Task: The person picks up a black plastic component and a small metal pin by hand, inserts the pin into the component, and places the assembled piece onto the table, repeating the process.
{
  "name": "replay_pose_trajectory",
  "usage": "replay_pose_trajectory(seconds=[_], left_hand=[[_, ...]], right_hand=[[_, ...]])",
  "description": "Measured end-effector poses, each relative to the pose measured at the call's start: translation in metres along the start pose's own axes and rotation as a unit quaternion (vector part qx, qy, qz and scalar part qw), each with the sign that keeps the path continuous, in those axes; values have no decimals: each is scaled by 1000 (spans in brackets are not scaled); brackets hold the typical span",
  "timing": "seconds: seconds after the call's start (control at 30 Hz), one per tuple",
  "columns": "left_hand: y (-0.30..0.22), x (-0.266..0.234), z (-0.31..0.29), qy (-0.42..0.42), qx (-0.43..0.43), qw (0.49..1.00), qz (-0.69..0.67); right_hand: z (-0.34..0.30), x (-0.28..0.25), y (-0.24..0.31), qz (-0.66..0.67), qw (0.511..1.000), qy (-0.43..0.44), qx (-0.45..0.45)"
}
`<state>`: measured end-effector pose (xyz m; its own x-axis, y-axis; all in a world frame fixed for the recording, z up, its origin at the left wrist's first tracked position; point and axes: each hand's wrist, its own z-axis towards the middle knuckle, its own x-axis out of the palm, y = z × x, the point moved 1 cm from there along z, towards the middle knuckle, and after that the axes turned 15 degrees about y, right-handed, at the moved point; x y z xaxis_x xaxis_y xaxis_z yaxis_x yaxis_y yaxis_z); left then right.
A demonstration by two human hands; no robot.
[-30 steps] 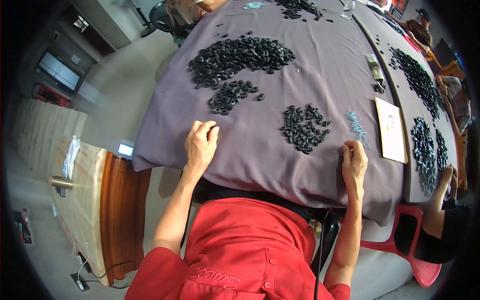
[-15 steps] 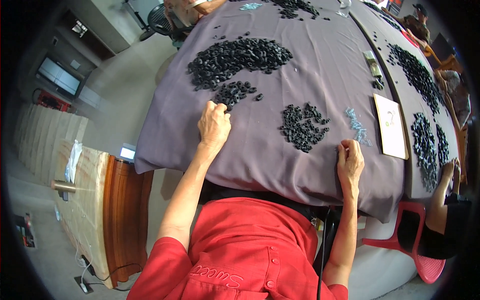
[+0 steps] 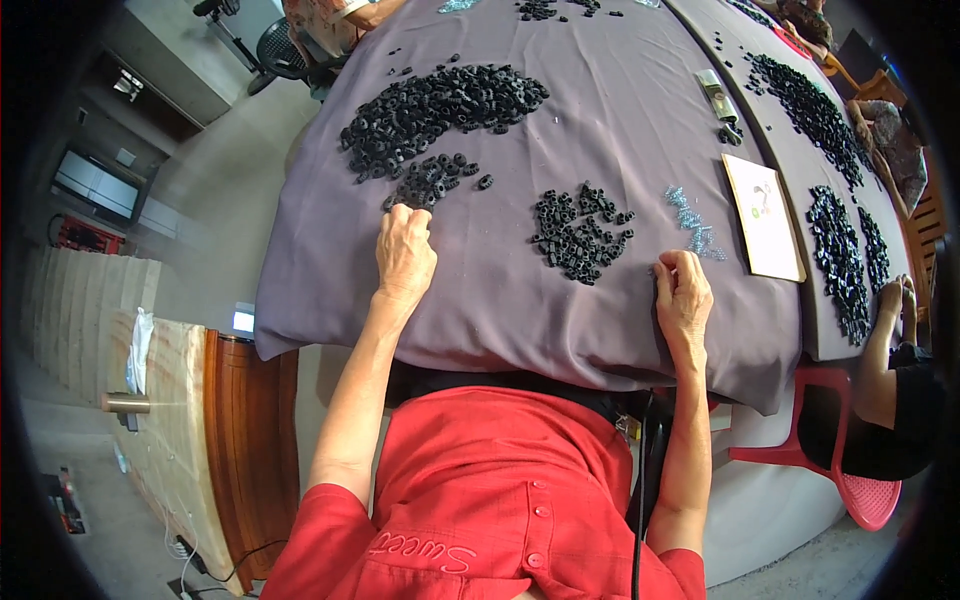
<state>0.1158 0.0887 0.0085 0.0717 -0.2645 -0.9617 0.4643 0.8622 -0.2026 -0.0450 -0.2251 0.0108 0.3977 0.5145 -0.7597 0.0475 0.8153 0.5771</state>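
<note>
My left hand (image 3: 406, 252) is closed, its curled fingers at the near edge of a small cluster of black ring-like parts (image 3: 432, 176). Whatever those fingers hold is hidden beneath them. Behind that cluster spreads a larger heap of the same black parts (image 3: 440, 108). My right hand (image 3: 686, 298) pinches thumb against forefinger, just below a strip of small silvery-blue pieces (image 3: 690, 222) that look like springs. Anything in that pinch is too small to name. Between my hands lies a pile of smaller black parts (image 3: 580, 235).
A grey-purple cloth (image 3: 480, 300) covers the table. Right of the springs lie a pale board (image 3: 762, 218) and a small packet (image 3: 716, 96). More black piles (image 3: 838, 260) and co-workers' hands (image 3: 898, 296) are farther right, near a red chair (image 3: 866, 496). Another person (image 3: 330, 28) sits at the far left.
The whole view has shifted a little, so the table's things sit farther left and higher. Both my hands stay closed in nearly the same places beside the piles.
</note>
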Motion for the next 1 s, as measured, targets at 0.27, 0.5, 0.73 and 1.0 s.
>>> replay_pose_trajectory(seconds=[0.27, 0.5, 0.73, 1.0], left_hand=[[-9, -6, -2, -38, 23, 999, -21], [-71, -6, -30, 98, 54, 789, -604], [-89, 16, -49, 171, 31, 672, -720], [-109, 15, -57, 182, 5, 563, -806]], right_hand=[[0, 0, 0, -16, 1000, -10, -4], [2, -3, 7, 42, 998, 21, 36], [-3, 7, 80, 260, 961, 96, -13], [-20, 34, 88, 297, 947, 108, -64]])
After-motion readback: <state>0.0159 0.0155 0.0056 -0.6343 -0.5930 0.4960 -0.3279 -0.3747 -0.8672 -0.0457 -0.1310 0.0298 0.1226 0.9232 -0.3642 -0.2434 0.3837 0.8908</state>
